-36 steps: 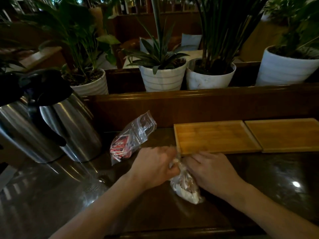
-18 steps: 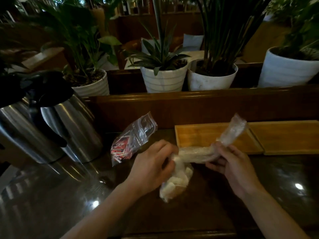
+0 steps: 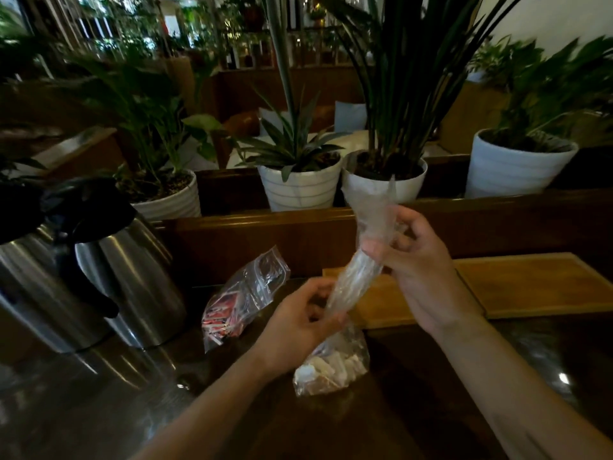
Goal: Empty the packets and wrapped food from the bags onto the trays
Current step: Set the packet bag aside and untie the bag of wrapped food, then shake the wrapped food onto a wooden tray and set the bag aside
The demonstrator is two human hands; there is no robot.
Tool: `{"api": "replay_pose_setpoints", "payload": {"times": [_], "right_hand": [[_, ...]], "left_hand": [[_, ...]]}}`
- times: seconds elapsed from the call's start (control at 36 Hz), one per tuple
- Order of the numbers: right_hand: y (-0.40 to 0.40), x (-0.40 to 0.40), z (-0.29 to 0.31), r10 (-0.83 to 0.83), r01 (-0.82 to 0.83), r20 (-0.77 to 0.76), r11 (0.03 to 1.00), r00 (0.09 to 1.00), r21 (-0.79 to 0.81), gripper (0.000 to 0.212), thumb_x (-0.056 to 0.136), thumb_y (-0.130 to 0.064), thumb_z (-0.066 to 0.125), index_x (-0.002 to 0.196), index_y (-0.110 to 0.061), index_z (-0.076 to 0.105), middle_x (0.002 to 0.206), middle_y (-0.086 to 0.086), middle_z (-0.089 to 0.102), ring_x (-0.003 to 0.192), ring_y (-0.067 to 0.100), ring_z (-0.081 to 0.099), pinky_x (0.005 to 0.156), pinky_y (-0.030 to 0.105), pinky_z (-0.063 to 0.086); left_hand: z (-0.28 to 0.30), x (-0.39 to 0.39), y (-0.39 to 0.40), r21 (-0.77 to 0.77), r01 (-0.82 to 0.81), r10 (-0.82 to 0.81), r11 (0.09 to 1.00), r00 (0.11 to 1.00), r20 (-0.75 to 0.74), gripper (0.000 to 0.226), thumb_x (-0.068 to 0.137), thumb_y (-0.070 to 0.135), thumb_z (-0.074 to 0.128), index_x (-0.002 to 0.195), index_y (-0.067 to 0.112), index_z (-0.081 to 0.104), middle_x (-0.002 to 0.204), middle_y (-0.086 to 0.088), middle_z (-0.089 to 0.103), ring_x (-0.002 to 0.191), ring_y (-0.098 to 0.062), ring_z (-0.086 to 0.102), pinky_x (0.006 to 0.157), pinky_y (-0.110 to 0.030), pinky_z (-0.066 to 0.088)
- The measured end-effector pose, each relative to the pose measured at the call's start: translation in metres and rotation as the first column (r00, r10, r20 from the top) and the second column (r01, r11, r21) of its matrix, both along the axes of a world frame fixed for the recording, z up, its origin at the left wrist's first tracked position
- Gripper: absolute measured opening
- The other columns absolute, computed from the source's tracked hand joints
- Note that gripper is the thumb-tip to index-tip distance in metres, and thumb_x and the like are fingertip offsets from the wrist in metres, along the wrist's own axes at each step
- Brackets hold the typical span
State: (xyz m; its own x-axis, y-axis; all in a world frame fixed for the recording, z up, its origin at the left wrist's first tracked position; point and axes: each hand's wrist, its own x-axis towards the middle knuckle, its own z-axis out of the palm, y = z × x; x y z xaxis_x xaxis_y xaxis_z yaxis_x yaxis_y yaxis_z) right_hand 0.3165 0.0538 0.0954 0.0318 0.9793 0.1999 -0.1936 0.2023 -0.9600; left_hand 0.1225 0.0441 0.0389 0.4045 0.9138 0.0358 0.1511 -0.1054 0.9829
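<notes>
On the glossy dark counter (image 3: 381,426), both hands grip a crinkly clear bag (image 3: 335,363): left hand (image 3: 295,330) pinches its twisted neck low, right hand (image 3: 421,273) higher. Pale wrapped pieces bulge at the bottom, near the flat wooden trays (image 3: 530,283).

Dark glossy counter (image 3: 99,416) carries two steel jugs (image 3: 132,280), zip bag (image 3: 242,300), wooden trays (image 3: 530,283).

Head-worn view – forward, downward, close over counter (image 3: 99,410)
</notes>
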Motion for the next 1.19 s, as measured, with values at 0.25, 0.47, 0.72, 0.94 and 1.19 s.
{"api": "replay_pose_setpoints", "payload": {"times": [0.25, 0.47, 0.72, 0.94, 1.19], "right_hand": [[0.005, -0.005, 0.018, 0.208, -0.200, -0.113, 0.977, 0.971, 0.079, 0.063, 0.076, 0.004, 0.060, 0.130, -0.027, 0.056, 0.121, 0.008, 0.069, 0.110, 0.029, 0.065, 0.084, 0.041, 0.056], [-0.003, -0.006, 0.008, 0.293, -0.269, 0.298, 0.956, 0.908, -0.120, 0.057, 0.068, -0.039, 0.084, 0.120, -0.042, 0.061, 0.115, -0.011, 0.071, 0.104, 0.010, 0.069, 0.081, 0.031, 0.057], [-0.004, -0.007, 0.007, 0.150, -0.169, 0.449, 0.986, 0.881, 0.002, 0.022, 0.091, -0.008, 0.064, 0.102, -0.026, 0.071, 0.094, -0.003, 0.075, 0.085, 0.009, 0.071, 0.066, 0.021, 0.054], [-0.002, 0.000, -0.004, -0.032, 0.014, 0.453, 0.999, 0.891, 0.043, 0.030, 0.094, 0.002, 0.056, 0.101, -0.022, 0.074, 0.086, -0.013, 0.075, 0.078, 0.001, 0.067, 0.062, 0.012, 0.049], [-0.004, 0.020, -0.014, -0.108, 0.131, 0.287, 0.990, 0.952, -0.060, 0.028, 0.092, -0.007, 0.058, 0.078, -0.026, 0.074, 0.077, -0.002, 0.070, 0.078, 0.018, 0.065, 0.071, 0.034, 0.051]], "left_hand": [[0.027, 0.002, 0.002, -0.071, 0.008, -0.003, 0.997, 0.997, 0.079, 0.034, 0.081, 0.034, 0.070, 0.114, 0.025, 0.066, 0.111, -0.010, 0.067, 0.102, -0.025, 0.068, 0.083, -0.040, 0.060], [0.039, 0.006, 0.006, 0.107, -0.080, 0.084, 0.991, 0.996, -0.040, 0.048, 0.080, 0.053, 0.068, 0.111, 0.016, 0.065, 0.099, -0.012, 0.071, 0.083, -0.024, 0.069, 0.078, -0.045, 0.059], [0.043, -0.008, 0.013, 0.037, -0.029, 0.022, 0.999, 0.984, 0.178, 0.040, 0.077, 0.036, 0.075, 0.113, 0.025, 0.061, 0.111, -0.004, 0.070, 0.105, -0.025, 0.069, 0.086, -0.048, 0.059], [0.032, -0.020, 0.018, 0.041, -0.159, 0.140, 0.986, 0.947, 0.290, 0.021, 0.085, 0.029, 0.073, 0.102, 0.020, 0.067, 0.105, -0.004, 0.074, 0.099, -0.024, 0.072, 0.076, -0.032, 0.059], [0.029, -0.035, 0.026, -0.085, -0.169, 0.187, 0.982, 0.937, 0.296, 0.044, 0.075, 0.052, 0.077, 0.114, 0.034, 0.069, 0.117, -0.002, 0.073, 0.108, -0.023, 0.069, 0.086, -0.041, 0.057]]}}
